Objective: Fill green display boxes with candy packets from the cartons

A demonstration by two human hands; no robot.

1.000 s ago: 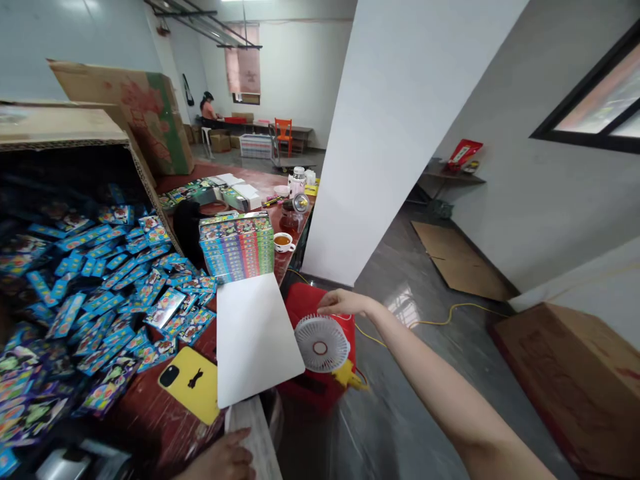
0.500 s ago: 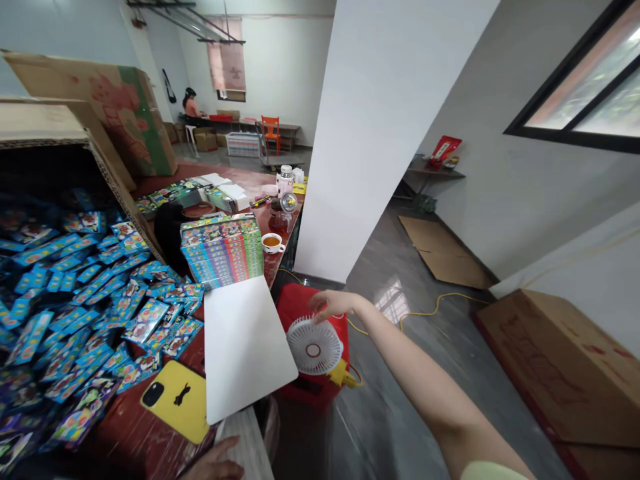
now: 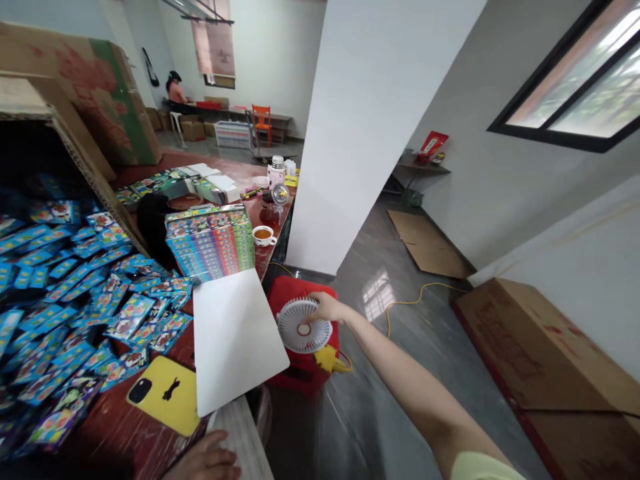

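Observation:
Reaching down past the table's right edge, my right hand [image 3: 323,308] grips the upper rim of a small white fan [image 3: 295,333], thumb across its grille. The fan stands on a red stool [image 3: 280,288], beside a yellow plug socket [image 3: 327,359]. At the bottom of the view, my left hand [image 3: 207,460] rests with fingers apart at the edge of a grey wood-patterned board [image 3: 237,433], holding nothing. Above it lie a blank white board [image 3: 237,340] and a yellow phone [image 3: 170,397] with a black cat figure on its case.
Many small blue packets [image 3: 75,287] spill from a cardboard box [image 3: 25,100] on the left. Stacked colourful boxes [image 3: 210,240] and a tea cup [image 3: 263,235] stand behind the white board. A pillar [image 3: 370,120], a yellow cable [image 3: 420,293] and a carton [image 3: 530,347] are to the right.
My right hand has gone from hovering at the fan's top to gripping its rim and grille. The view has shifted slightly; my left hand stays by the grey board.

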